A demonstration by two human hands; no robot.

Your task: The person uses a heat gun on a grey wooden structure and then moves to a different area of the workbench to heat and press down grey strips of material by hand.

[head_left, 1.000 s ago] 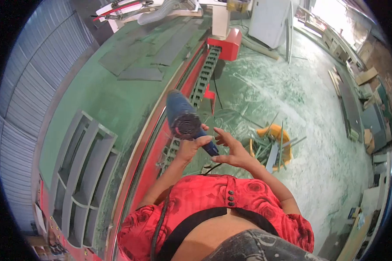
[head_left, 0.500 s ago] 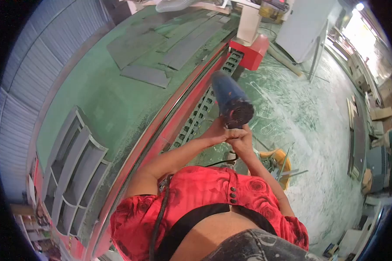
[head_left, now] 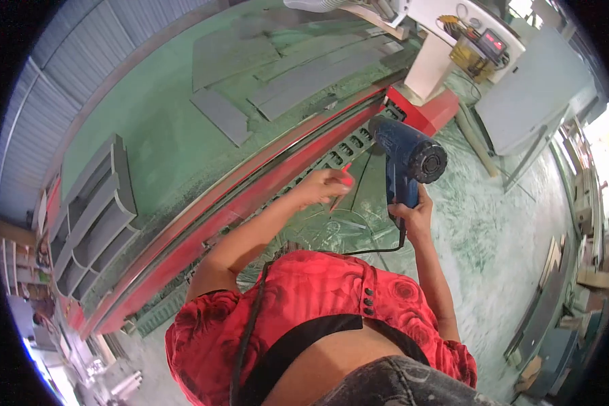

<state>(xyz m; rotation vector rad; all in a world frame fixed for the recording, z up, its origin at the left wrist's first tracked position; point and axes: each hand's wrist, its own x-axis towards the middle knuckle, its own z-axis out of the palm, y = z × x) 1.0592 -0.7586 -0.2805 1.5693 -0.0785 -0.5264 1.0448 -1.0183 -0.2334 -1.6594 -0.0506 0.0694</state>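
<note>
A blue heat gun [head_left: 413, 152] with a black round rear cap is held by its handle in my right hand [head_left: 415, 211], its nozzle pointing up and left. A black cord runs from the bottom of the handle toward my body. To the left of the heat gun, my left hand [head_left: 323, 188] is closed on a small red object [head_left: 347, 177], which shows between the fingers. What exactly this object is cannot be made out. The two hands are apart, beside the red machine rail [head_left: 264, 193].
Grey flat panels [head_left: 304, 81] lie on the green machine bed [head_left: 162, 122]. A curved grey shelf-like piece [head_left: 98, 216] stands at its left. Behind the red rail end are a white post [head_left: 430, 64] and a grey cabinet [head_left: 528, 95]. Boards lean at the right.
My hands have separated; the right has moved right with the heat gun, the left has moved left, showing the red object. The view has shifted, and the yellow container is out of sight.
</note>
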